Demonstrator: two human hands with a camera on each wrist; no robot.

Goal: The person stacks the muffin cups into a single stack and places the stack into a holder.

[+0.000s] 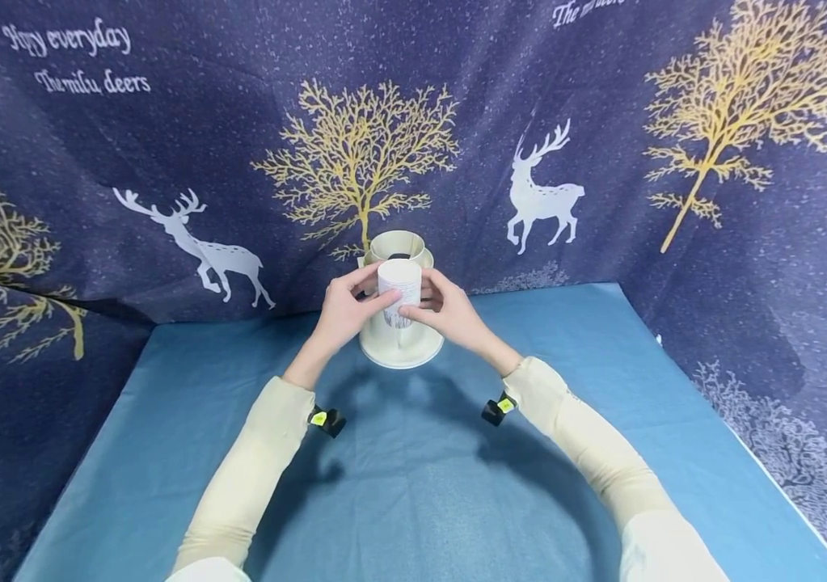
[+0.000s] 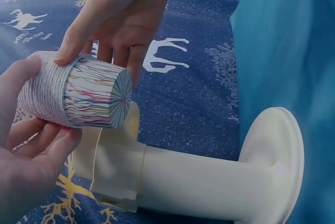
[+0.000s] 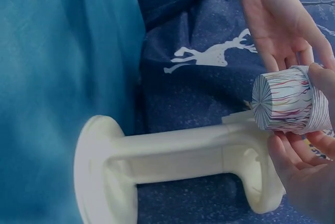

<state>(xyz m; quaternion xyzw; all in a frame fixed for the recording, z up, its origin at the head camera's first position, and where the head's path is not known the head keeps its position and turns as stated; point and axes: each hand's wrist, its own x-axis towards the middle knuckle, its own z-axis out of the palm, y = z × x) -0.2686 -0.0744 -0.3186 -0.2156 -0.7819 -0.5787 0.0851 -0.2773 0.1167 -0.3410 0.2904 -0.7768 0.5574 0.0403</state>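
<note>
Between my two hands is a stack of nested paper cups (image 1: 399,279), white with thin multicoloured lines and closely layered rims. In the left wrist view the stack (image 2: 94,90) shows its pleated bottom end. My left hand (image 1: 346,309) grips the stack from the left, thumb on the near side. From the other side my right hand (image 1: 453,311) holds it too, thumb and fingers round the rims. Right behind the cups stands a cream stand with a wide open ring (image 1: 397,241) at its top, a column (image 2: 191,185) and a round base (image 1: 402,356). The cups hide part of it.
Blue cloth (image 1: 413,485) covers the table. A dark blue hanging cloth (image 1: 471,97) with printed deer and trees rises close behind the stand. Small black wrist cameras (image 1: 333,422) are strapped near both sleeves.
</note>
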